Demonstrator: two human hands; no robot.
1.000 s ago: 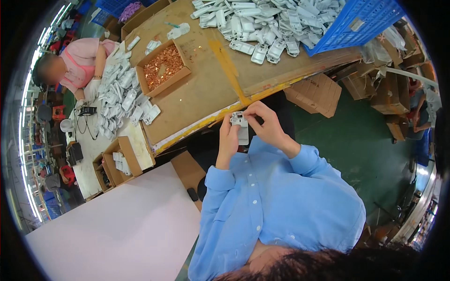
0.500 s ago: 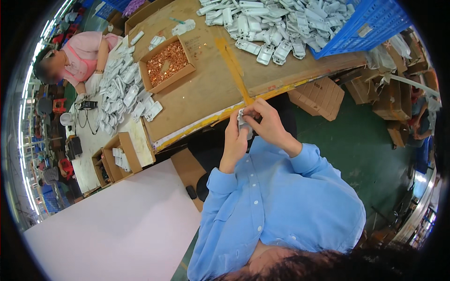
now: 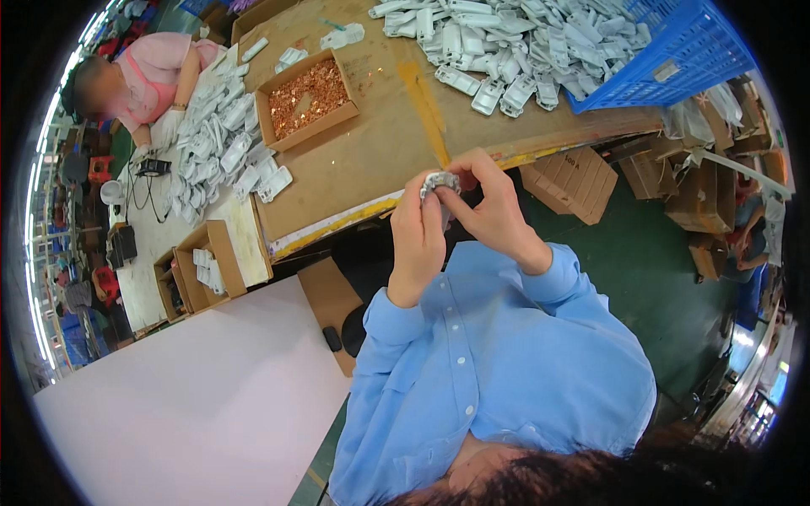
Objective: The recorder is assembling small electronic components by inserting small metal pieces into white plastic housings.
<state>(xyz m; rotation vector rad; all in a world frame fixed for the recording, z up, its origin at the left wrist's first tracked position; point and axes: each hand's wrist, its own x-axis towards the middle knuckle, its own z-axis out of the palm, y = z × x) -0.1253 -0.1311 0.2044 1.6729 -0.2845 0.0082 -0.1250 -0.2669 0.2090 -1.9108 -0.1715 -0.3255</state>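
Note:
A small whitish moulded housing [image 3: 440,180] is held up in front of my chest, near the front edge of the cardboard-covered table [image 3: 371,160]. My left hand [image 3: 418,240] is closed round its body from the left. My right hand [image 3: 494,215] grips the upper end, with thumb and fingers bent over it. Fingers hide much of the part. Beyond my hands, an open cardboard box [image 3: 319,133] holds many small copper-coloured pieces [image 3: 305,94]. A large heap of similar housings [image 3: 515,51] lies at the far right of the table, and another heap [image 3: 221,143] lies at the left.
A blue plastic crate [image 3: 666,72] leans at the table's right end. A person in pink [image 3: 148,80] sits at the far left with a gloved hand by the heap. A box with white parts [image 3: 224,257] stands at left, a white board [image 3: 194,396] below. Cartons [image 3: 574,181] lie right.
My hands have risen slightly, and the housing's end now faces up more visibly between them. The right hand's fingers have shifted over it. The whole view has moved a little.

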